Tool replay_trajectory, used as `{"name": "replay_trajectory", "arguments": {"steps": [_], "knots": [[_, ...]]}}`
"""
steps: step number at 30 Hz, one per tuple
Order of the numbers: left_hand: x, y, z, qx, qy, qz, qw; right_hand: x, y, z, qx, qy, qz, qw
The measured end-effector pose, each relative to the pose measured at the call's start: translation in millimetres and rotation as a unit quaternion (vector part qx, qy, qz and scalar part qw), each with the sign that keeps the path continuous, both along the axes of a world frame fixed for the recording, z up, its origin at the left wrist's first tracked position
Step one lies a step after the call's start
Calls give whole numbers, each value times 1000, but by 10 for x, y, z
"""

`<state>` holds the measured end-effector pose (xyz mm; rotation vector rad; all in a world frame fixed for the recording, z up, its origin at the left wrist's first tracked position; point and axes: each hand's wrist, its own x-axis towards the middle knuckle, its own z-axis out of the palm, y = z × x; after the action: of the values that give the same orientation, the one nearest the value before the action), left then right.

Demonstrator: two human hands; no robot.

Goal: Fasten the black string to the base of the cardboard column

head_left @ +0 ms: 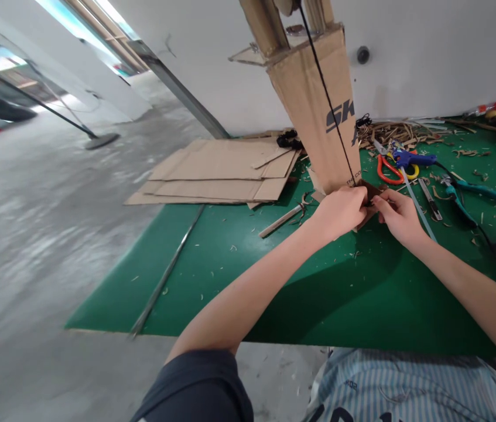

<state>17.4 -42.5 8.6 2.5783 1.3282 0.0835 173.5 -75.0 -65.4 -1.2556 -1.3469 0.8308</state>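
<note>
A tall cardboard column (313, 99) with dark printed letters stands upright on the green mat (274, 281). A black cord (327, 94) runs down its front face. My left hand (339, 210) is closed around the column's bottom edge. My right hand (394, 214) pinches a small dark brown cardboard piece (368, 190) at the foot of the column, right beside the left hand. The fingertips of both hands meet there.
Flat cardboard sheets (225, 170) lie at the mat's far left. Orange-handled scissors (383, 167), a blue glue gun (410, 158), teal pliers (467, 196), a utility knife (430, 199), a metal ruler (418, 211), a wooden strip (280, 221) and cardboard scraps (401, 133) lie to the right. A metal rod (164, 275) crosses the mat's left side.
</note>
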Motion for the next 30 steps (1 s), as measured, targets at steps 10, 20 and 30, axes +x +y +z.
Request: {"name": "replay_trajectory", "arguments": {"steps": [10, 20, 30], "knots": [[-41, 34, 71, -34, -39, -82, 995, -21, -40, 64, -10, -8, 29, 999], [-75, 82, 128, -68, -31, -112, 991, -17, -30, 60, -18, -78, 37, 996], [-47, -18, 225, -49, 11, -84, 995, 39, 4, 70, -43, -82, 110, 990]]}}
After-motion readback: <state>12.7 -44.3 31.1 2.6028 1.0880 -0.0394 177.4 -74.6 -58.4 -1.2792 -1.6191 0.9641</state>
